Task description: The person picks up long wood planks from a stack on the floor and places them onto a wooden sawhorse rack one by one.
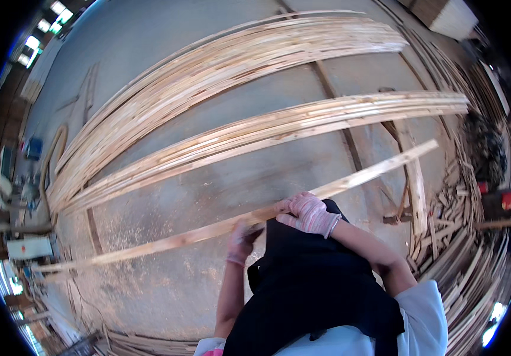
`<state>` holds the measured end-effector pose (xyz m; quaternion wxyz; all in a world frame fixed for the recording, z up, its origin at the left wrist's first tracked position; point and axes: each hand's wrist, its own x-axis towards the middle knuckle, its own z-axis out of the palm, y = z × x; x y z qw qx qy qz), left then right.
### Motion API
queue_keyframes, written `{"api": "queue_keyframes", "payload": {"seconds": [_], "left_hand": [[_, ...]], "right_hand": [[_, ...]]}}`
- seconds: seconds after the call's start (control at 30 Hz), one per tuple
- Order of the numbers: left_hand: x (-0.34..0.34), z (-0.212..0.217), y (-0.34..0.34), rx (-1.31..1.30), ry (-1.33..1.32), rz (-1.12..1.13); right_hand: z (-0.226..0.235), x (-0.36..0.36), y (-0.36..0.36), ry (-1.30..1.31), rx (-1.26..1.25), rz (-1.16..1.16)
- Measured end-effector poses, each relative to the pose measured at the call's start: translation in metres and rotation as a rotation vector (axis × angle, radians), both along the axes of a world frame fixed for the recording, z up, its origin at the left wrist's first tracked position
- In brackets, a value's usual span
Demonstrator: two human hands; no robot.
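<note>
- Gripping the board (208,231) near the centre of the frame, the right hand (310,216) has its fingers folded over the wood, probably to steady it near mid-length.
- Blurred, the left hand (243,242) sits at the board's lower edge, just left of centre; whether its fingers close on the wood or only touch it, I cannot tell. Set apart like this, the hands could share the load of so long a piece.
- Running from lower left to the right of the frame, the board slants upward; its right part passes over a pale beam (413,178), though contact between them is unclear.
- Lying side by side, the far stack (237,56) and near stack (267,127) cross the upper half, lengths aligned, likely for tidy handling. Dark bars (350,149) cross beneath, perhaps keeping the wood off the floor (160,302).
- Heaped at the right, loose scraps (445,207) lie outside the working space.
- Counting: one board between the stacks and the body, two gloved hands, two stacks, one black apron (321,273), at least two dark bars. Pieces within the stacks and scraps are too many and too close to count.
</note>
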<state>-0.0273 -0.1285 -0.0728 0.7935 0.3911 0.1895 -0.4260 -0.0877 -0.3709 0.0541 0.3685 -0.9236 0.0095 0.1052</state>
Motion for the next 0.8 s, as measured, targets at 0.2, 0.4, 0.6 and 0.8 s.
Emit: {"api": "queue_keyframes", "payload": {"seconds": [0.2, 0.4, 0.6, 0.8], "left_hand": [[0.029, -0.015, 0.114, 0.119, 0.013, 0.179], [0.070, 0.018, 0.209, 0.278, -0.076, 0.485], [0.095, 0.037, 0.261, 0.274, -0.179, 0.985], [0.043, 0.003, 0.143, 0.124, -0.087, 0.459]], "right_hand": [[-0.104, -0.121, -0.098, 0.457, 0.586, -0.558], [-0.140, -0.219, -0.252, -0.117, 1.183, -1.918], [-0.109, -0.164, -0.252, -0.123, 1.104, -1.683], [-0.156, -0.095, -0.157, 0.342, 0.640, -1.294]]}}
